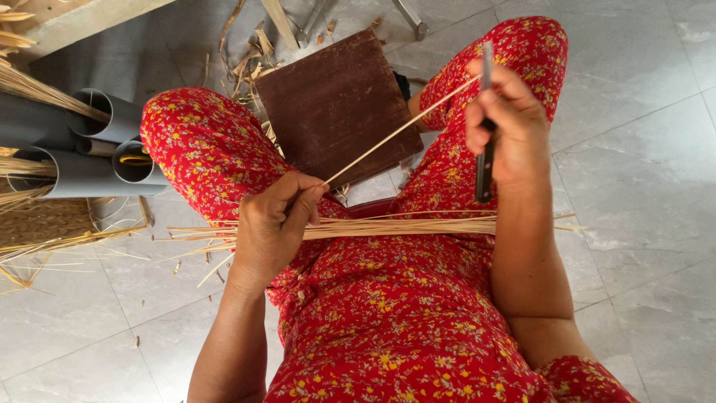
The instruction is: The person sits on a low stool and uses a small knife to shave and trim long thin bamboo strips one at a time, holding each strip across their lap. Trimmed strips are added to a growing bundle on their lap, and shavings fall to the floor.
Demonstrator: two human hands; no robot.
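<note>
Three grey tubes [112, 142] lie on their sides at the left, open mouths facing the person; pale straw stalks [37, 89] stick out of the upper one, something yellow shows inside the nearest one, and the rest of their insides are too dark to read. The person sits in red flowered clothes over a grey tiled floor [641, 186] littered with shavings. A dark brown wooden board [335, 104] lies between the knees. A bundle of thin strips [403, 225] rests across the lap. The left hand [272, 227] has its thumb and fingers pinched shut on the near end of a single thin strip [403, 128], which slants up to the right hand [500, 123]. That hand is curled closed around a dark-handled knife [485, 164], blade pointing up, the strip's far end touching it at the thumb.
</note>
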